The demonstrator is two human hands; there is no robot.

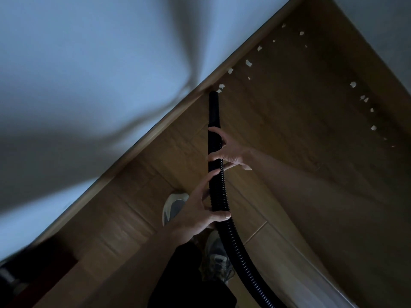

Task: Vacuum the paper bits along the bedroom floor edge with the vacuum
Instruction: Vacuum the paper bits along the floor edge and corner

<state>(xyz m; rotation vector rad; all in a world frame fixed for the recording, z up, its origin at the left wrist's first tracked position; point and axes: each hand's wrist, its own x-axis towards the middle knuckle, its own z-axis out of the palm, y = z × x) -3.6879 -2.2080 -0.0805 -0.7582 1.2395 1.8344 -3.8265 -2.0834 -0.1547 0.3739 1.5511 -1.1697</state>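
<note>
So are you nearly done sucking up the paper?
Not nearly. No bits show behind the nozzle. The left hand and right hand hold the hose, its tip at the nearest bits. The row along the edge and another row farther right remain.

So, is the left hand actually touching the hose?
Touching. The head view shows the left hand with its thumb and fingers curled round the ribbed hose.

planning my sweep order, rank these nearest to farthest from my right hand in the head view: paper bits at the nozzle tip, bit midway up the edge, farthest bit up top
From the right hand on the vacuum hose:
1. paper bits at the nozzle tip, just ahead
2. midway bit, further along the edge
3. farthest bit, near the top
</note>
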